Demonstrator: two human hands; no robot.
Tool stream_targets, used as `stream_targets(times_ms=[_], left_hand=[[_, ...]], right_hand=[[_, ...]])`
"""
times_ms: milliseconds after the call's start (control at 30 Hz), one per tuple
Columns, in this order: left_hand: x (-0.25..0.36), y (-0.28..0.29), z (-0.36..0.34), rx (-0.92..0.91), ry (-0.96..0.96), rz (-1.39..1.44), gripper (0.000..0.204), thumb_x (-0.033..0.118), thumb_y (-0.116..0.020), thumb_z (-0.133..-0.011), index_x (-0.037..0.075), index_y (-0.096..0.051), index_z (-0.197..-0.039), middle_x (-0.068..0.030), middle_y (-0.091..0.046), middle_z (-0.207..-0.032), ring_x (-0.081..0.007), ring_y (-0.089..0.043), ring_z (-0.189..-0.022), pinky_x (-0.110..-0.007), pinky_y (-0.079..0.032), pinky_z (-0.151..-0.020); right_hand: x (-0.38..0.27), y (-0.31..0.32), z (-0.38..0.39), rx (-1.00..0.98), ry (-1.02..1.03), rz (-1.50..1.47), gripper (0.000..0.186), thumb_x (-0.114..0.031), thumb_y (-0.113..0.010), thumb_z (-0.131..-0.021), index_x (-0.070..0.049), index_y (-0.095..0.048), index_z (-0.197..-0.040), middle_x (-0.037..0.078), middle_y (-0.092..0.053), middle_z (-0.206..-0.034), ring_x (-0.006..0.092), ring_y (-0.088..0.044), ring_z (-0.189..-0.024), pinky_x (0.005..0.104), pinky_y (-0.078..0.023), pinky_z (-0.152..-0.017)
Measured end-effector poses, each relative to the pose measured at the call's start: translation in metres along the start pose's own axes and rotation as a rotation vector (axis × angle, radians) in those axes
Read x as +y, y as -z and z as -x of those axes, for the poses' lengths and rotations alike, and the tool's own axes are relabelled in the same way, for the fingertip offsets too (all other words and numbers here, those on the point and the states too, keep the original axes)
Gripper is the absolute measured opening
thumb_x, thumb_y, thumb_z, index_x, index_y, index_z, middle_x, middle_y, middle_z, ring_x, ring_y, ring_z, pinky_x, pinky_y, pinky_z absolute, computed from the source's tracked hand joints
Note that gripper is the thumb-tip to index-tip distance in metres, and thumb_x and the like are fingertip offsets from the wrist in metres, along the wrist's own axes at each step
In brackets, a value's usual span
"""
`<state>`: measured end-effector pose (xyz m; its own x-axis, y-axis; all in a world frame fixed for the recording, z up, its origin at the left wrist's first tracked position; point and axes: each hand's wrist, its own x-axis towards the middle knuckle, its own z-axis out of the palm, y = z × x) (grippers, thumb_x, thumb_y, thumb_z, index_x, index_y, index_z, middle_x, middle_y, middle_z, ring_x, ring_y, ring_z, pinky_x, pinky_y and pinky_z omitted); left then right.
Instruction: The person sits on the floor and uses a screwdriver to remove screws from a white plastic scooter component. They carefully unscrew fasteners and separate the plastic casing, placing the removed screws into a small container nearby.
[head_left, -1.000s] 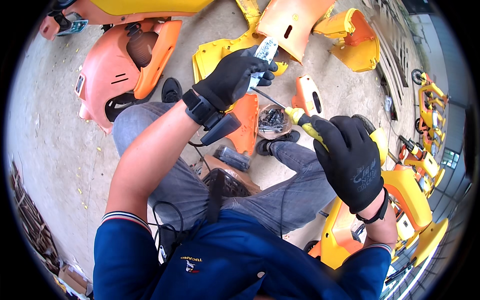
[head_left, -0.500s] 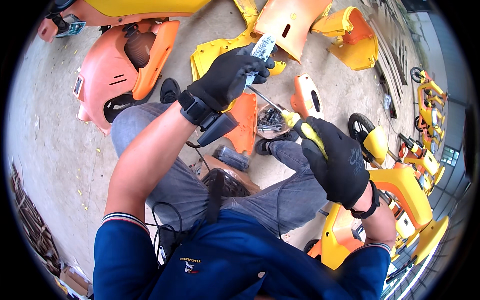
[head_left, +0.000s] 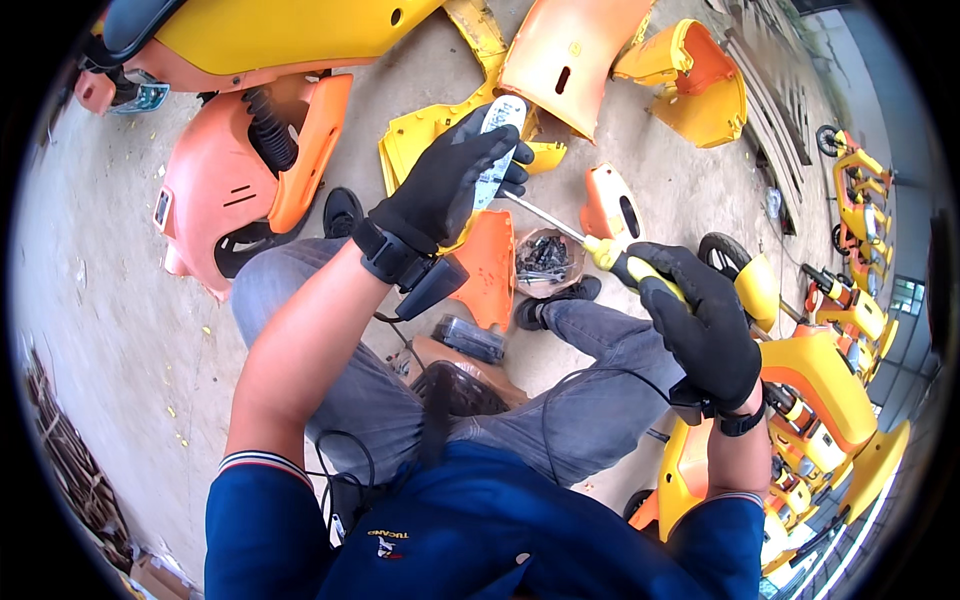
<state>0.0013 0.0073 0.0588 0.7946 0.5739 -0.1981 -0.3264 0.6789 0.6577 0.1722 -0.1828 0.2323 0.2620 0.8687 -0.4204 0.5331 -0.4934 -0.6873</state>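
My left hand (head_left: 445, 175), in a black glove, grips a slim, pale blue-and-white speckled piece (head_left: 499, 135), held up and tilted. My right hand (head_left: 700, 320), also gloved, is wrapped round a yellow-and-black screwdriver (head_left: 610, 255). Its metal shaft points up-left to the lower end of that piece, where my left fingers partly hide the tip; whether it touches, I cannot tell. Below the shaft, between my feet, sits a container of small dark hardware (head_left: 545, 262). Beside it lie an orange panel (head_left: 485, 280) and a small salmon part with a dark slot (head_left: 608, 200).
A pink body shell (head_left: 210, 170) is at left under a yellow scooter (head_left: 270, 30). Yellow and orange panels (head_left: 560, 60) lie ahead. Scooters (head_left: 820, 390) line the right; wooden planks (head_left: 770, 100) lie behind them, more scrap wood (head_left: 75, 460) at lower left.
My left hand and the piece sit slightly lower in view, as does much of the scene. My right hand shifted left, then back rightward, still holding the screwdriver.
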Motion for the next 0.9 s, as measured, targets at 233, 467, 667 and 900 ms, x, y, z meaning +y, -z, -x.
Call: stream_targets(times_ms=[233, 467, 667, 900], left_hand=[[0.005, -0.006, -0.001, -0.023, -0.013, -0.064, 0.045, 0.016, -0.055, -0.101, 0.003, -0.044, -0.142, -0.012, -0.067, -0.109, -0.0185, -0.067, -0.087, -0.031, -0.057, -0.08], [0.005, -0.007, 0.0, -0.021, -0.011, -0.155, 0.043, 0.014, -0.052, -0.101, 0.002, -0.045, -0.141, -0.0095, -0.068, -0.107, -0.0154, -0.065, -0.081, -0.029, -0.056, -0.074], [0.003, -0.004, -0.002, -0.025, -0.01, -0.178, 0.043, 0.015, -0.052, -0.102, 0.003, -0.044, -0.142, -0.0075, -0.067, -0.103, -0.0142, -0.065, -0.08, -0.027, -0.056, -0.072], [0.001, -0.004, -0.002, -0.034, -0.017, -0.189, 0.044, 0.017, -0.053, -0.102, 0.003, -0.044, -0.143, -0.0072, -0.068, -0.103, -0.0137, -0.065, -0.08, -0.026, -0.056, -0.072]], right_hand=[[0.02, 0.005, -0.003, 0.363, 0.392, 0.222, 0.039, 0.0, -0.066, -0.087, 0.001, -0.061, -0.125, 0.007, -0.062, -0.108, 0.0128, -0.058, -0.091, 0.0265, -0.048, -0.081], [0.02, -0.004, -0.01, 0.463, 0.45, 0.334, 0.041, -0.003, -0.072, -0.081, -0.003, -0.065, -0.121, 0.013, -0.065, -0.102, 0.0265, -0.063, -0.091, 0.0363, -0.049, -0.081], [0.021, -0.004, -0.014, 0.466, 0.496, 0.389, 0.042, -0.004, -0.073, -0.08, -0.004, -0.065, -0.122, 0.013, -0.064, -0.101, 0.0285, -0.062, -0.091, 0.0377, -0.049, -0.081], [0.022, -0.006, -0.016, 0.483, 0.488, 0.44, 0.043, -0.005, -0.074, -0.08, -0.007, -0.066, -0.122, 0.013, -0.061, -0.101, 0.0291, -0.06, -0.093, 0.0388, -0.049, -0.082]])
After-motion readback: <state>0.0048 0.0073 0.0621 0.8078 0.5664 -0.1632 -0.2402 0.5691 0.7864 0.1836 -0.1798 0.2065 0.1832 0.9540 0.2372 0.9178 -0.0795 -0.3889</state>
